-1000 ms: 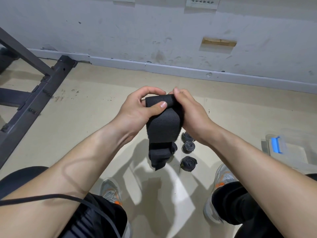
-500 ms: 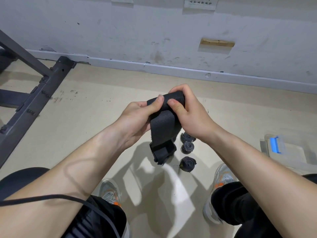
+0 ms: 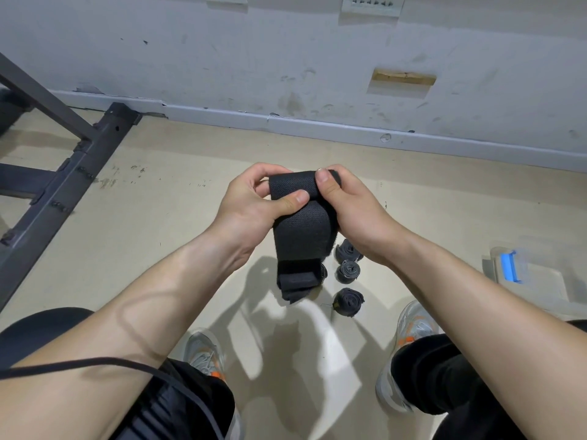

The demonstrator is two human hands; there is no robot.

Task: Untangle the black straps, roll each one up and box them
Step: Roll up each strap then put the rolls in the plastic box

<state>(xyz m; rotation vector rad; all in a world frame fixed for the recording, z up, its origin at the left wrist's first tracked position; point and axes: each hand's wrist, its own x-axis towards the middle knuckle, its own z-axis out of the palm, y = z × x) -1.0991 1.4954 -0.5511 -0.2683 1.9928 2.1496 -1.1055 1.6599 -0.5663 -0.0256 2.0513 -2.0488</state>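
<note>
1. Head view: I held the black strap (image 3: 301,236) in front of me, above the floor (image 3: 158,217), gripped between both hands at its rolled upper end.
2. My left hand (image 3: 251,204) gripped the left end of the roll, fingers curled behind it and thumb pressed flat across the strap's front just below the roll.
3. My right hand (image 3: 346,208) gripped the right end, thumb tip on top of the roll and fingers wrapped behind it.
4. The unrolled tail hung straight down from between my hands, with a folded patch at its lower end.
5. Three rolled straps (image 3: 348,270) lay on the floor just right of the hanging tail, below my right wrist; a fourth was partly hidden behind the tail.
6. The clear box (image 3: 540,281) with a blue latch sat on the floor, well apart to my right.
7. My shoes (image 3: 409,325) stood either side of the tail's shadow, and a metal frame (image 3: 63,173) crossed the far left.
8. Compared with half a second earlier, my left thumb had moved from the roll's top edge down onto the strap's front, and my right thumb had moved up onto the roll. The rolled straps on the floor lay as before.
</note>
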